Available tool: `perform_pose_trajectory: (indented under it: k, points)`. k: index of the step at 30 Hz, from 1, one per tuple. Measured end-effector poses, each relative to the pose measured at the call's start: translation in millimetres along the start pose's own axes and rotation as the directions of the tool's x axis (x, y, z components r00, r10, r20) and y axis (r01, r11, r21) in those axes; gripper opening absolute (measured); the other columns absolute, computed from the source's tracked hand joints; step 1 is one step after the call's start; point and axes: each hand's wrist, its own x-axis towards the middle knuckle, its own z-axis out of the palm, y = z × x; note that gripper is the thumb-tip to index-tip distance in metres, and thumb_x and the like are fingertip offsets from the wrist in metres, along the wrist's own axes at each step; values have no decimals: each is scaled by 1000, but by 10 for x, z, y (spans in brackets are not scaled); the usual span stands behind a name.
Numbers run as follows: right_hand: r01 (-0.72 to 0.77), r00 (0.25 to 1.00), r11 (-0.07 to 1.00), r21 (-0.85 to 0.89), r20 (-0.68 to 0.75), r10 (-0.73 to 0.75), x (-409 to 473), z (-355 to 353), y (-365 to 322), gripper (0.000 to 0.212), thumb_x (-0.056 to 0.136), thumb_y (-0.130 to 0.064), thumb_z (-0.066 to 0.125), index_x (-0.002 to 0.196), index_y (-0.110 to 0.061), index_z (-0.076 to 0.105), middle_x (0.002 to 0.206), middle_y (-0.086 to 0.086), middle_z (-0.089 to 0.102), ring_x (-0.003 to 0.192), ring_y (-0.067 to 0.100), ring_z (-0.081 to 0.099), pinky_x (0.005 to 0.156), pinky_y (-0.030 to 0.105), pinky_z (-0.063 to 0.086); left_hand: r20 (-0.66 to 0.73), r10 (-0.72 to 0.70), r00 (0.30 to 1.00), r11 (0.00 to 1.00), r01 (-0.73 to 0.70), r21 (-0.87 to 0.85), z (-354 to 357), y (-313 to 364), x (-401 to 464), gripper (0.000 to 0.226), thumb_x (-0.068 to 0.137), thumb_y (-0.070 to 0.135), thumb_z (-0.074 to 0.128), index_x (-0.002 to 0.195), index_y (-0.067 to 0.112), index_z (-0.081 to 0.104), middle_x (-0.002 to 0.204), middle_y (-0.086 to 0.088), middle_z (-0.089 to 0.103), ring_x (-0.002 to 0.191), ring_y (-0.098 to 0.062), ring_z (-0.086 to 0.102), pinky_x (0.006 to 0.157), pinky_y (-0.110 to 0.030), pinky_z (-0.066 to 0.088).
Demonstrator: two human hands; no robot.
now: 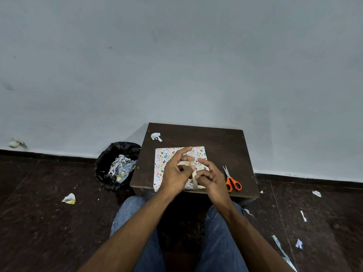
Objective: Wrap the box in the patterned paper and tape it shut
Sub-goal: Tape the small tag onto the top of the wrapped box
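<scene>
While both hands work above it, risks run as follows, largest thing first.

Table [216,138]: small and dark, with the box near its front edge; a hard push toward the person could slide the box off onto the lap.

Box [163,160]: lies flat on the table, already covered in the patterned paper [160,169], so the job looks close to done; if neither hand pins it, pressing the tape may shift it and skew the seam.

Left hand [176,173]: hovers over the box middle, forefinger stretched forward, the other fingers curled; it seems to pinch the tape near the thumb, though the view is too blurred to be sure. A slack hold would let the strip curl back on itself.

Right hand [211,176]: fingers bent, tips meeting the tape at the seam, apparently pinching it. Pulling off-line would set the strip crooked or tear the paper.

Tape [194,183]: pale strip running along the seam down to the near edge; wrinkles or trapped air would leave the seam loose.

Scissors [231,180]: orange-handled, just right of the box near the table's edge; a stray wrist could knock them to the floor.
</scene>
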Motion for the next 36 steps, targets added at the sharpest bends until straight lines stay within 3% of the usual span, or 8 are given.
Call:
perform_pose_trajectory:
  k: [5, 9, 13, 16, 23, 28, 33, 36]
  points:
    - [-122, 974, 974, -190, -212, 80, 93, -230, 150, 21, 90, 0, 62, 104, -15, 68, 78, 1, 74, 80, 17, 71, 73, 29, 54, -21, 11, 1000, 999, -10, 36, 3, -16, 8, 65, 83, -12, 63, 116, 43, 59, 103, -2, 67, 70, -12, 59, 70, -27, 52]
    - [-412, 893, 642, -646, -426, 144, 212, -657, 301, 13, 85, -23, 63, 94, -21, 72, 98, 3, 71, 96, 27, 66, 79, 29, 47, -1, 11, 1000, 998, -10, 61, -1, -16, 2, 65, 84, -12, 62, 115, 44, 58, 103, -1, 66, 74, -15, 61, 74, -25, 52]
    - [-483, 875, 318, -816, -439, 205, 198, -901, 391, 37, 84, -43, 61, 107, -13, 62, 117, 11, 55, 103, 36, 61, 80, 39, 45, 3, 24, 1000, 997, -24, 71, 7, -42, 6, 64, 84, -13, 62, 115, 43, 58, 102, 1, 66, 68, -8, 58, 72, -21, 50]
    - [-482, 869, 235, -844, -428, 246, 199, -947, 417, 48, 86, -50, 61, 117, -14, 56, 124, 11, 50, 108, 35, 60, 77, 39, 39, 10, 36, 999, 996, -36, 81, 17, -57, 3, 65, 84, -12, 62, 115, 45, 58, 102, 4, 65, 67, -6, 56, 72, -24, 51]
    - [-567, 805, 310, -763, -432, 407, 330, -944, 252, 43, 66, -43, 70, 89, -8, 61, 99, 12, 67, 88, 31, 67, 76, 36, 55, 1, 44, 999, 996, -43, 77, 17, -62, 21, 72, 83, -11, 62, 112, 55, 61, 114, 9, 60, 68, -14, 59, 76, -47, 57]
    - [-720, 694, 621, -310, -315, 647, 413, -897, 163, 20, 76, -18, 73, 82, -1, 67, 78, 13, 62, 69, 26, 63, 53, 40, 59, -2, 4, 1000, 999, -4, 37, -21, -18, 10, 67, 85, -10, 62, 112, 52, 61, 111, 1, 60, 70, -19, 58, 76, -49, 57]
    - [-498, 857, 813, -301, -32, 514, 485, -971, -87, 10, 88, 2, 61, 79, 0, 63, 81, 18, 59, 59, 14, 59, 51, 31, 56, -53, 4, 999, 999, -2, 45, -53, 2, 52, 50, 91, -1, 61, 113, 44, 63, 89, 4, 61, 74, -20, 59, 68, -51, 58]
    - [-309, 899, 802, -511, 117, 421, 533, -1013, -288, 20, 84, -22, 74, 86, -3, 69, 93, 18, 71, 77, 20, 63, 56, 33, 55, -56, 33, 998, 998, -29, 63, -66, 32, 60, 46, 91, -3, 59, 113, 38, 62, 83, 4, 60, 77, -15, 60, 66, -31, 57]
